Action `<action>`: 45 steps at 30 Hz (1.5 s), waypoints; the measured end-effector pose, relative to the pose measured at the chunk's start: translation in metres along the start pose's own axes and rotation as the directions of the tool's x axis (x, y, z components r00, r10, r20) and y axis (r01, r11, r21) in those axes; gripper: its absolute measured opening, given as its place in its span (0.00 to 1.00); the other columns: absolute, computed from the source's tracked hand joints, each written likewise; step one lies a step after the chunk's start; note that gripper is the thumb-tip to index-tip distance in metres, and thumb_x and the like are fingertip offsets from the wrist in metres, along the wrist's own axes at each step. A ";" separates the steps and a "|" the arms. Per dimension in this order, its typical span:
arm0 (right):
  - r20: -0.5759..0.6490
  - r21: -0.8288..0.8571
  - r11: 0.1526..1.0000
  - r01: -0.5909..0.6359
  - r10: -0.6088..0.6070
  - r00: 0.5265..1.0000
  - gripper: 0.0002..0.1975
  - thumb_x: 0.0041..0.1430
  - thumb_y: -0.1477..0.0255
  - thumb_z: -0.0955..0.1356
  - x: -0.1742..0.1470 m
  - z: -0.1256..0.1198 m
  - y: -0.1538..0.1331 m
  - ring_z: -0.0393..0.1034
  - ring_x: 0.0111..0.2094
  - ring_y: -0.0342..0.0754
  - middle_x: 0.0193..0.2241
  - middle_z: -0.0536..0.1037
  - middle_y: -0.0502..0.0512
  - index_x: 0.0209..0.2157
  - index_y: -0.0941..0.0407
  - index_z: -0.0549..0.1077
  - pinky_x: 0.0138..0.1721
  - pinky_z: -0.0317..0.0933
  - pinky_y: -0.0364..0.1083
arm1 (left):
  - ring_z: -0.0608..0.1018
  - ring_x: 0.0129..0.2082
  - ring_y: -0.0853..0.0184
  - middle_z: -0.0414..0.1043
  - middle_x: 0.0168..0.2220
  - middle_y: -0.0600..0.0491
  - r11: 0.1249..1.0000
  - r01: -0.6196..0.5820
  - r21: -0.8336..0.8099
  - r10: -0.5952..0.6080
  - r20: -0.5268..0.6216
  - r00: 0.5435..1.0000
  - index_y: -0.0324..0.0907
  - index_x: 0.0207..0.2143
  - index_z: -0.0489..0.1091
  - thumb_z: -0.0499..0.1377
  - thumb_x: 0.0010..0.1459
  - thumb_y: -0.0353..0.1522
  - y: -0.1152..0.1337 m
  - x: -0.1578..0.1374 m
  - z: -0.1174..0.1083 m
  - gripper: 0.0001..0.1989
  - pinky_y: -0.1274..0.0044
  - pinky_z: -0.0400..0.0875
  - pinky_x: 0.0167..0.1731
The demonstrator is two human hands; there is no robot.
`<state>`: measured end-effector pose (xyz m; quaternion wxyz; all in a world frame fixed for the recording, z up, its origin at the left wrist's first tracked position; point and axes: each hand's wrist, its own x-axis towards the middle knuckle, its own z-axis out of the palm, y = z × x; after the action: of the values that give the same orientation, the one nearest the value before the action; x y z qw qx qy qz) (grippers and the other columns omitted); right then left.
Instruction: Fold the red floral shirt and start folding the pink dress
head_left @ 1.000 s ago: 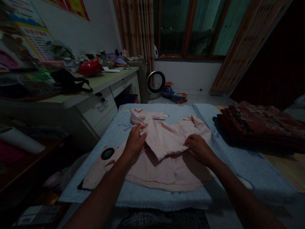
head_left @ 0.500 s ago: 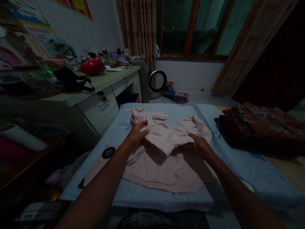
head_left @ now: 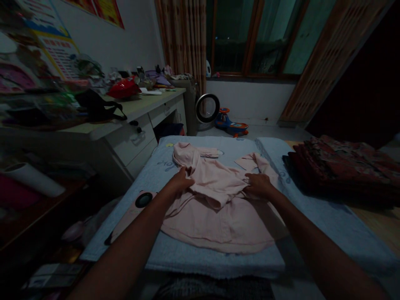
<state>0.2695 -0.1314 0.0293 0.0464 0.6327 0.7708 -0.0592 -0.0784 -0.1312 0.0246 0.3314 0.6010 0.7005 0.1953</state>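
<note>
A pale pink long-sleeved garment with a flared skirt, seemingly a dress (head_left: 215,223), lies on a blue patterned cloth (head_left: 218,264). Its upper part is bunched across the middle, and the sleeves bend away at the far side. My left hand (head_left: 181,180) is closed on a fold of the fabric at the left of the waist. At the right of the waist, my right hand (head_left: 258,185) pinches the fabric. Some fingertips of both hands are hidden by the folds.
A dark stack of folded textiles (head_left: 350,171) sits at the right. Left of the garment lies a flat pinkish item with a dark round patch (head_left: 143,200). A cluttered desk (head_left: 137,108) runs along the left wall. A blue ride-on toy (head_left: 231,126) stands near the window.
The lifted fabric between my hands has come down onto the skirt. My left hand has moved down and closed on the cloth; my right hand still grips its side.
</note>
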 end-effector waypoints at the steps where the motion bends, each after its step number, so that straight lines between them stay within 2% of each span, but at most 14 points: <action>1: 0.018 0.019 1.000 0.020 -0.020 1.000 0.24 0.58 0.59 0.66 0.001 -0.004 -0.001 0.73 0.49 0.61 0.48 0.78 0.67 0.51 0.58 0.75 0.49 0.60 0.53 | 0.76 0.23 0.64 0.77 0.40 0.46 1.000 0.008 -0.016 -0.008 0.022 1.000 0.43 0.60 0.57 0.61 0.47 0.33 0.005 0.000 0.001 0.36 0.77 0.67 0.22; 6: -0.057 0.307 0.938 0.160 -0.150 0.987 0.11 0.53 0.71 0.66 0.000 -0.020 -0.001 0.76 0.38 0.53 0.37 0.82 0.60 0.35 0.58 0.79 0.37 0.63 0.44 | 0.78 0.30 0.64 0.76 0.43 0.47 0.957 -0.135 -0.255 0.131 -0.034 0.991 0.40 0.59 0.63 0.57 0.40 0.24 0.030 0.007 0.007 0.38 0.77 0.71 0.28; 9: -0.125 0.605 0.768 0.208 -0.166 0.978 0.11 0.51 0.69 0.67 -0.012 -0.029 -0.003 0.76 0.34 0.52 0.33 0.82 0.54 0.33 0.57 0.79 0.34 0.65 0.44 | 0.79 0.40 0.61 0.75 0.48 0.47 0.866 -0.292 -0.407 0.295 -0.055 0.954 0.39 0.57 0.65 0.56 0.38 0.22 0.054 0.012 0.010 0.38 0.74 0.74 0.38; 14: -0.041 0.919 0.384 0.093 -0.141 0.989 0.16 0.52 0.62 0.70 -0.050 -0.049 -0.025 0.75 0.31 0.51 0.32 0.81 0.51 0.39 0.56 0.78 0.30 0.68 0.45 | 0.77 0.47 0.61 0.72 0.55 0.47 0.693 -0.484 -0.535 0.567 -0.010 0.824 0.39 0.60 0.63 0.58 0.42 0.23 0.110 0.012 0.014 0.38 0.72 0.73 0.47; 18: -0.164 0.934 0.311 0.177 -0.070 0.984 0.18 0.55 0.62 0.69 -0.069 -0.049 -0.052 0.76 0.39 0.52 0.40 0.81 0.53 0.47 0.54 0.75 0.38 0.70 0.47 | 0.75 0.51 0.58 0.71 0.55 0.46 0.621 -0.633 -0.462 0.695 -0.048 0.717 0.41 0.61 0.63 0.62 0.49 0.28 0.147 0.010 0.020 0.34 0.69 0.70 0.51; 21: -0.284 0.874 0.411 0.257 0.004 0.959 0.20 0.59 0.63 0.65 -0.068 -0.027 -0.062 0.74 0.45 0.54 0.46 0.78 0.56 0.52 0.54 0.71 0.43 0.69 0.49 | 0.67 0.60 0.52 0.66 0.59 0.43 0.693 -0.699 -0.178 0.675 -0.180 0.715 0.41 0.58 0.65 0.64 0.51 0.30 0.155 0.009 0.028 0.31 0.62 0.61 0.60; 24: -0.357 0.668 0.674 0.314 -0.080 0.931 0.22 0.58 0.61 0.66 -0.064 -0.006 -0.058 0.70 0.48 0.57 0.49 0.76 0.63 0.50 0.58 0.70 0.48 0.65 0.53 | 0.56 0.67 0.47 0.55 0.66 0.39 0.792 -0.603 0.092 0.599 -0.309 0.739 0.41 0.55 0.68 0.65 0.52 0.31 0.140 0.002 0.034 0.27 0.56 0.49 0.64; 27: -0.268 0.477 0.826 0.302 -0.190 0.944 0.24 0.55 0.56 0.70 -0.065 -0.011 -0.041 0.70 0.45 0.58 0.46 0.76 0.64 0.47 0.58 0.72 0.47 0.65 0.54 | 0.65 0.60 0.51 0.64 0.59 0.40 0.833 -0.542 0.116 0.547 -0.330 0.770 0.41 0.53 0.67 0.61 0.56 0.32 0.113 -0.018 0.034 0.21 0.61 0.58 0.60; 29: -0.185 0.471 0.820 0.325 -0.269 0.945 0.24 0.56 0.53 0.69 -0.065 -0.030 -0.026 0.71 0.42 0.56 0.44 0.77 0.61 0.45 0.57 0.74 0.44 0.66 0.51 | 0.75 0.46 0.58 0.73 0.43 0.47 0.861 -0.508 0.013 0.494 -0.251 0.832 0.41 0.55 0.65 0.54 0.61 0.33 0.097 -0.040 0.033 0.19 0.68 0.67 0.49; 31: -0.147 0.526 0.784 0.330 -0.298 0.943 0.20 0.62 0.54 0.64 -0.059 -0.053 -0.011 0.73 0.41 0.53 0.43 0.79 0.58 0.43 0.55 0.76 0.42 0.66 0.48 | 0.76 0.31 0.63 0.72 0.28 0.56 0.869 -0.484 -0.097 0.479 -0.078 0.875 0.44 0.60 0.62 0.52 0.63 0.36 0.085 -0.065 0.036 0.23 0.73 0.68 0.38; 34: -0.177 0.436 0.837 0.331 -0.281 0.943 0.19 0.66 0.59 0.61 -0.030 -0.078 0.001 0.73 0.37 0.51 0.36 0.80 0.57 0.37 0.56 0.78 0.39 0.65 0.46 | 0.75 0.26 0.66 0.72 0.25 0.59 0.816 -0.520 -0.251 0.573 0.244 0.782 0.46 0.68 0.52 0.55 0.61 0.37 0.081 -0.098 0.051 0.33 0.77 0.65 0.32; 37: -0.254 0.274 0.918 0.288 -0.220 0.942 0.13 0.61 0.67 0.66 0.015 -0.083 -0.002 0.73 0.43 0.53 0.43 0.80 0.60 0.41 0.57 0.78 0.46 0.64 0.48 | 0.76 0.26 0.65 0.75 0.26 0.57 0.797 -0.545 -0.260 0.601 0.434 0.671 0.43 0.71 0.40 0.57 0.60 0.38 0.086 -0.115 0.075 0.42 0.77 0.65 0.30; 42: -0.248 0.131 0.947 0.293 -0.255 0.935 0.30 0.55 0.74 0.70 0.080 -0.070 -0.026 0.61 0.62 0.57 0.63 0.66 0.63 0.61 0.57 0.66 0.60 0.57 0.53 | 0.79 0.41 0.54 0.78 0.43 0.43 0.823 -0.564 0.066 0.529 0.273 0.804 0.47 0.71 0.44 0.59 0.58 0.42 0.088 -0.118 0.111 0.42 0.68 0.68 0.39; 45: -0.188 0.074 0.960 0.269 -0.252 0.949 0.37 0.54 0.73 0.72 0.101 -0.062 -0.037 0.53 0.66 0.63 0.67 0.58 0.62 0.65 0.54 0.60 0.62 0.54 0.59 | 0.76 0.49 0.51 0.72 0.54 0.40 0.827 -0.559 0.052 0.543 0.181 0.820 0.50 0.70 0.44 0.59 0.58 0.46 0.082 -0.116 0.125 0.43 0.64 0.68 0.47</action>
<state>0.2140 -0.0312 0.0774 -0.0619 0.5295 0.8448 -0.0465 0.0738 -0.2427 0.0183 0.2840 0.8077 0.4772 0.1983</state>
